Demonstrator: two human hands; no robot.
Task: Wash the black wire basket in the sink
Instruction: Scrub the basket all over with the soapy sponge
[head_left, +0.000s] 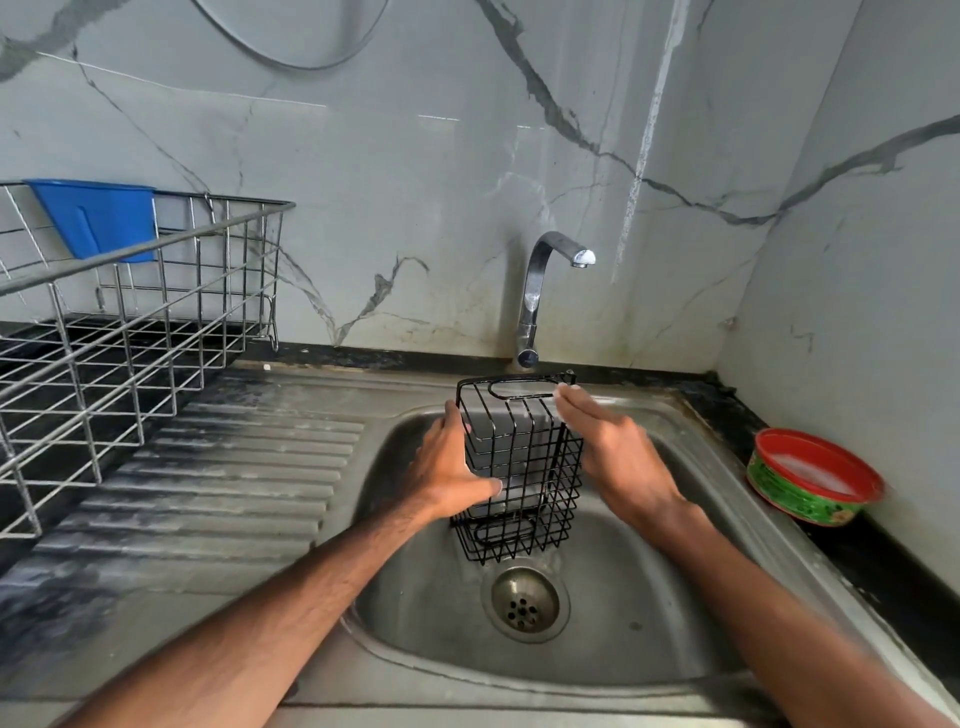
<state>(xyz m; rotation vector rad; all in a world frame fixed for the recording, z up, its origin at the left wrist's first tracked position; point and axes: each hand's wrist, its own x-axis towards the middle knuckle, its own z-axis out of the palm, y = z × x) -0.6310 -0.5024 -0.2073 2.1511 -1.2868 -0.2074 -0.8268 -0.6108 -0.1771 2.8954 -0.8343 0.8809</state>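
On the surface at far left stands a steel wire dish rack (130, 332) with a blue plastic cup (96, 218) hooked on its rear rim; what the cup holds is hidden. The left hand (449, 467) grips the black wire basket (524, 457) by its left side, thumb across the front. The basket is upright over the sink (623, 597), above the drain (525, 603). The right hand (608, 447), fingers straight and slightly blurred, lies flat against the basket's right side. At far right, a red-rimmed green tub (810, 483) holds something white.

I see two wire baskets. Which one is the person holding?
The black wire basket, gripped by the left hand over the sink. The other one, the bigger silver wire rack on the left, has no hand on it.
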